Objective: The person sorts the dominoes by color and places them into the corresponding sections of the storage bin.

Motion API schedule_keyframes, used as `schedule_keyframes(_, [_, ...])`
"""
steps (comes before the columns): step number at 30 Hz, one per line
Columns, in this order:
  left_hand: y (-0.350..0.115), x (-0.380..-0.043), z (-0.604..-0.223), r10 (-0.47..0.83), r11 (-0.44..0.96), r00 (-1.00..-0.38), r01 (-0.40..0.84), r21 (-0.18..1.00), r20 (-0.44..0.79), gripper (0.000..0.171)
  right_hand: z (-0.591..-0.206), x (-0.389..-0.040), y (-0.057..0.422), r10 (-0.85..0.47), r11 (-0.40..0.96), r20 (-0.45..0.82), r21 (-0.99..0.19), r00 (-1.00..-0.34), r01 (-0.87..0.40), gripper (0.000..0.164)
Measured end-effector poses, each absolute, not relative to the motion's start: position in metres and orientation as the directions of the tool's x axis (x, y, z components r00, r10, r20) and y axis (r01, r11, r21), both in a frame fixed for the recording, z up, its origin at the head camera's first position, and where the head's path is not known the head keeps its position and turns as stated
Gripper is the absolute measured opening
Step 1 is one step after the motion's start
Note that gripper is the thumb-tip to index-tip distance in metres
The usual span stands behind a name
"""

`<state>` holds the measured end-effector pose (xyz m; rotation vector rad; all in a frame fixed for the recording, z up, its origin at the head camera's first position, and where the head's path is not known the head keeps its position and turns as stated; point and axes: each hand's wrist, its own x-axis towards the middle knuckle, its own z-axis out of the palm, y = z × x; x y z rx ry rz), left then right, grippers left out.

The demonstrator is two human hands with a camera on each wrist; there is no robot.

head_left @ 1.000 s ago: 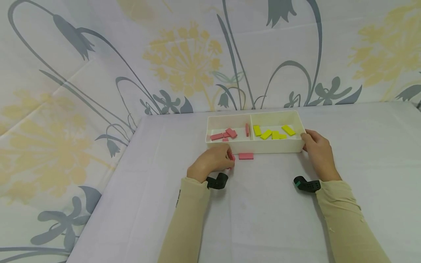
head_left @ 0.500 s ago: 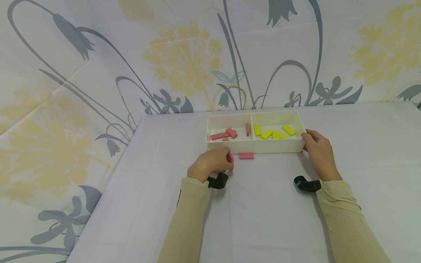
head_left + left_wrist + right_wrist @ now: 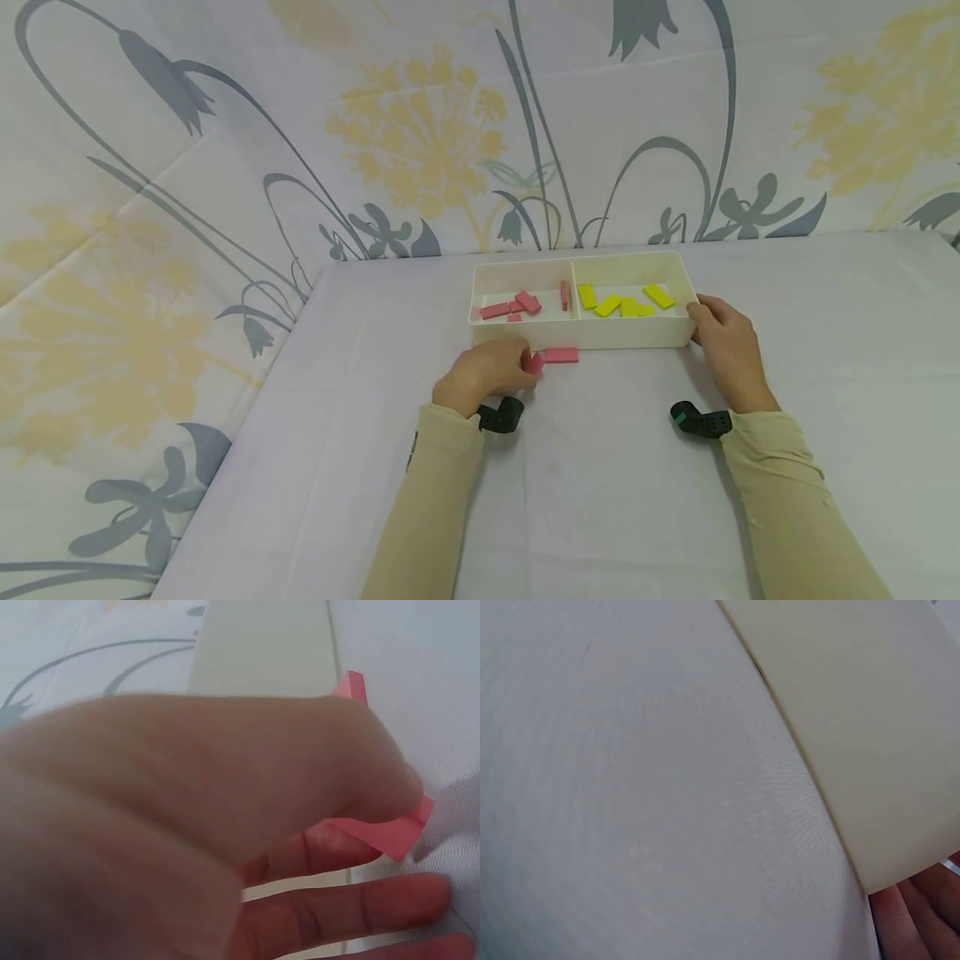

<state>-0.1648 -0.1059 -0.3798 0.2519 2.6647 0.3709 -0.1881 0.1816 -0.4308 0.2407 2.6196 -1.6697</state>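
My left hand [image 3: 486, 371] pinches a pink tile [image 3: 535, 364] between thumb and fingers, just in front of a white two-part box [image 3: 592, 336]. In the left wrist view this tile [image 3: 397, 836] sits tilted under the thumb, partly covered by it. A second pink tile [image 3: 561, 356] lies flat on the table against the box front, right beside the held one. My right hand [image 3: 726, 354] grips the box's right end, thumb at the front corner of the rim. Its fingers [image 3: 896, 926] show behind the box corner in the right wrist view.
Several pink tiles [image 3: 528, 302] lie in the box's left compartment, one on its edge near the divider [image 3: 574, 290]. Several yellow tiles [image 3: 607, 306] lie in the right compartment. A white cloth [image 3: 600, 483] covers the table. Flower-patterned fabric [image 3: 420, 125] hangs behind and at left.
My left hand has shifted slightly right, and the held tile has turned and come closer to the tile on the table. The right hand and the box have stayed in place.
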Motion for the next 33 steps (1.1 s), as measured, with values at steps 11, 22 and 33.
schedule_keyframes(11, [-0.1058, -0.1675, -0.3782, 0.298, 0.895, -0.892, 0.137, 0.425, -0.34, 0.02, -0.4317, -0.1887, 0.1822, 0.11, 0.409, -0.101, -0.902, -0.989, 0.137, 0.067])
schedule_keyframes(22, [-0.1057, -0.1678, -0.3777, 0.339, 0.867, -0.896, 0.179, 0.464, -0.287, 0.021, -0.4318, -0.188, 0.1824, 0.111, 0.405, -0.091, -0.905, -0.99, 0.129, 0.066])
schedule_keyframes(33, [-0.105, -0.1707, -0.3747, 0.383, 0.825, -0.892, 0.212, 0.524, -0.242, 0.021, -0.4298, -0.187, 0.1822, 0.115, 0.401, -0.091, -0.907, -0.989, 0.13, 0.067])
